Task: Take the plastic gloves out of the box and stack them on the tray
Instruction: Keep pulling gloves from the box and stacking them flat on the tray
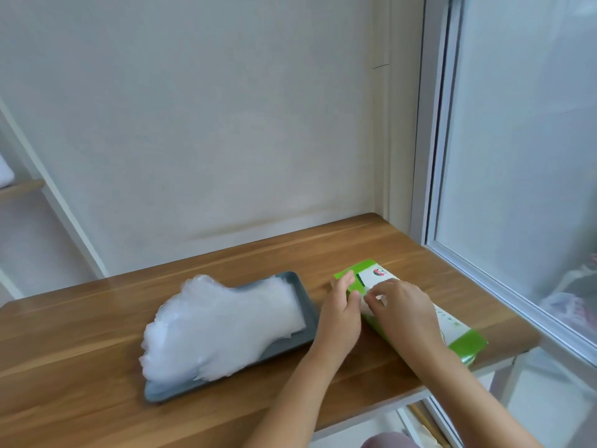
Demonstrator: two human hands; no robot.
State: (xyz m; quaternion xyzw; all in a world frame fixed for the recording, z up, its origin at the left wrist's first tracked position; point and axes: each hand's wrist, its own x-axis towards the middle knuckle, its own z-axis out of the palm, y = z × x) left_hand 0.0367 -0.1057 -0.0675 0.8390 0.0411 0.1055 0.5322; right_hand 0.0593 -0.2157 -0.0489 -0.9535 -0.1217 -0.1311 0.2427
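- The right hand (403, 307) pinched a glove (366, 306) with its fingers in the box (466, 342), by the worktop's (80, 376) right edge.
- The left hand (340, 315) steadied the box with straight fingers.
- Next, likely: carry it onto the tray's (153, 393) stack (219, 321).

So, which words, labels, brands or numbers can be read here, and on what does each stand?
No text here is readable.
Red logo on the box top: too blurred to read.
Small green print along the box top: too small to read.
Tray, gloves: no text shows.
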